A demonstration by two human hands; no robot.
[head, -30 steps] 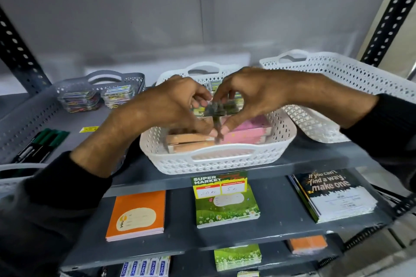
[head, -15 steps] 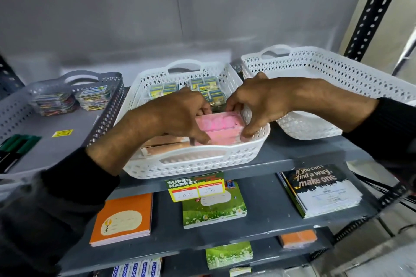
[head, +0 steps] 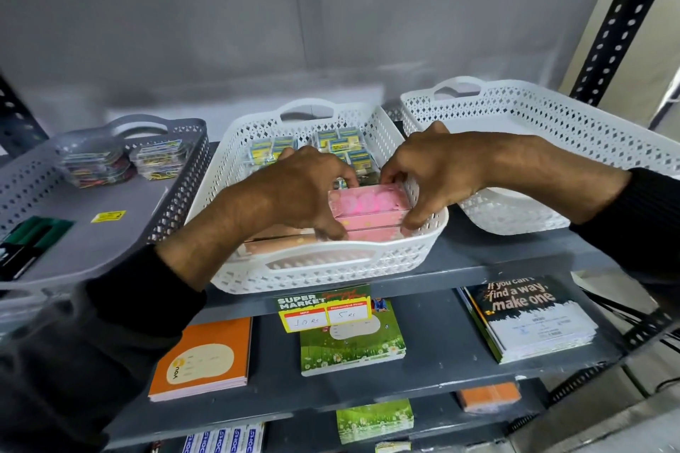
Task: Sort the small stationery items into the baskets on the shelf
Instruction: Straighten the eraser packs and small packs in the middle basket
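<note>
As before, both hands on pink box (head: 368, 203)

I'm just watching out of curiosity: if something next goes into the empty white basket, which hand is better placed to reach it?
Probably the right hand. It sits right beside the empty white basket, while the left hand is farther away, on the near side of the pink boxes.

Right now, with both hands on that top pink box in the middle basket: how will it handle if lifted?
The pink box looks like thin flat-sided card: probably stiff, light, crushable if squeezed. It won't roll. The left hand and right hand pinch opposite ends, so it should lift level. Its glossy top may be slightly slippery.
</note>
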